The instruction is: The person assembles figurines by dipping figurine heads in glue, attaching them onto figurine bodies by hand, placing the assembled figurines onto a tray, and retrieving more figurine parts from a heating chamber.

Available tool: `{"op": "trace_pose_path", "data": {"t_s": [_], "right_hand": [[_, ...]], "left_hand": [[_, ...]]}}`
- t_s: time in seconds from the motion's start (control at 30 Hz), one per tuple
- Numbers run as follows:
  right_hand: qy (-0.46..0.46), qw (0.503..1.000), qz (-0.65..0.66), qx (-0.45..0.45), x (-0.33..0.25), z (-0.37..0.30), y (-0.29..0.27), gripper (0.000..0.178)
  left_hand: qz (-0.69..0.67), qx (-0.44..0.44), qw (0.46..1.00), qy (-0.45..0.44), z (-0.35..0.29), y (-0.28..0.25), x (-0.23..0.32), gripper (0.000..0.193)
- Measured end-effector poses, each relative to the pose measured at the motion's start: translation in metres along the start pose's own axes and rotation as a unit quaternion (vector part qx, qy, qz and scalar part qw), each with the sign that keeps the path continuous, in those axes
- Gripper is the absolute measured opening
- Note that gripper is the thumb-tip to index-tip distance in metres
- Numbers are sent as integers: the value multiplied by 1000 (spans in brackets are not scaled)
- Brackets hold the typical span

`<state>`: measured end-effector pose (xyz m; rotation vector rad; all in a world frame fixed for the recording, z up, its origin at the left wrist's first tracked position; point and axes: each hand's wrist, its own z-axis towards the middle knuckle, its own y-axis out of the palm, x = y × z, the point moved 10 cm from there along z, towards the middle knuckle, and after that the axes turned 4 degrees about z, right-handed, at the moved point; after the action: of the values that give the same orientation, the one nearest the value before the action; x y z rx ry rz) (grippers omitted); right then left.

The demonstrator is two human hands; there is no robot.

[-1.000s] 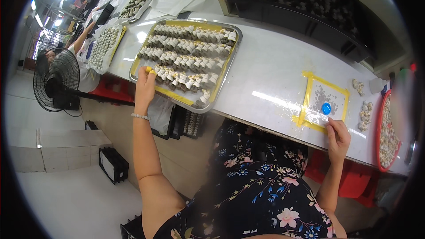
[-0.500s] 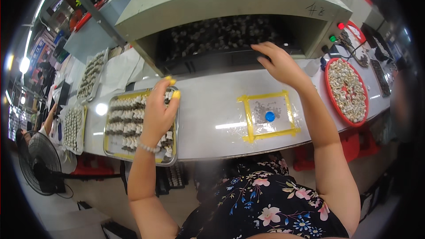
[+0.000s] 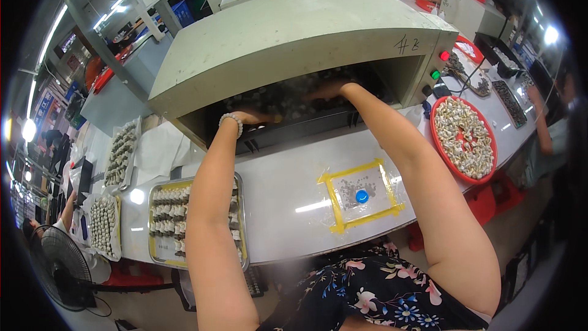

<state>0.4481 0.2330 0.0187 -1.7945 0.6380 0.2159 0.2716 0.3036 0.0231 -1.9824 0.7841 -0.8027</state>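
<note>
Tray, black and wide, set in the mouth of a beige metal cabinet on the worktop, a loose spread of small greyish pieces inside. Left hand at the near left of the tray, just over or against its front wall, a yellow covering on one fingertip; right hand deeper in the mouth, above or among the pieces. State of each grip: impossible to make out for shadow and blur (no guess worth making between spread and pinching).

For good work in there: keep both wrists low, clear of the cabinet's upper lip; use a light fingertip touch rather than digging; draw back straight, without a knock against the front wall or a brush of the left forearm over the metal tray below.

Compared with half a second ago: both hands now inside the mouth, instead of left over the metal tray and right just in front of the opening; view lifted, more of the cabinet top in sight; blue cap still inside the yellow tape frame; red basin of pale shell-like pieces still to the right.
</note>
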Motion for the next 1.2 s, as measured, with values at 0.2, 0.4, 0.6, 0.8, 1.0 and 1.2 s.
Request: {"op": "trace_pose_path", "data": {"t_s": [0.2, 0.4, 0.6, 0.8, 1.0, 1.2], "right_hand": [[-100, 995, -18, 3, 13, -4, -15, 85], [-54, 995, -48, -75, -8, 18, 16, 100], [-20, 997, 75, 10, 59, 17, -2, 83], [142, 965, 222, 13, 77, 28, 16, 59], [85, 887, 451, -50, 57, 42, 27, 37], [110, 849, 511, -68, 84, 48, 35, 33]], "left_hand": [[-56, 117, 989, 72, 25, -15, 54, 89], [-165, 6, 986, 12, 16, -7, 37, 62], [-194, 48, 979, 47, 69, 7, 65, 49], [-159, 48, 984, 67, 85, 12, 57, 67], [-127, 82, 987, 58, 90, 6, 51, 68], [-195, 96, 974, 63, 87, 0, 61, 67]]}}
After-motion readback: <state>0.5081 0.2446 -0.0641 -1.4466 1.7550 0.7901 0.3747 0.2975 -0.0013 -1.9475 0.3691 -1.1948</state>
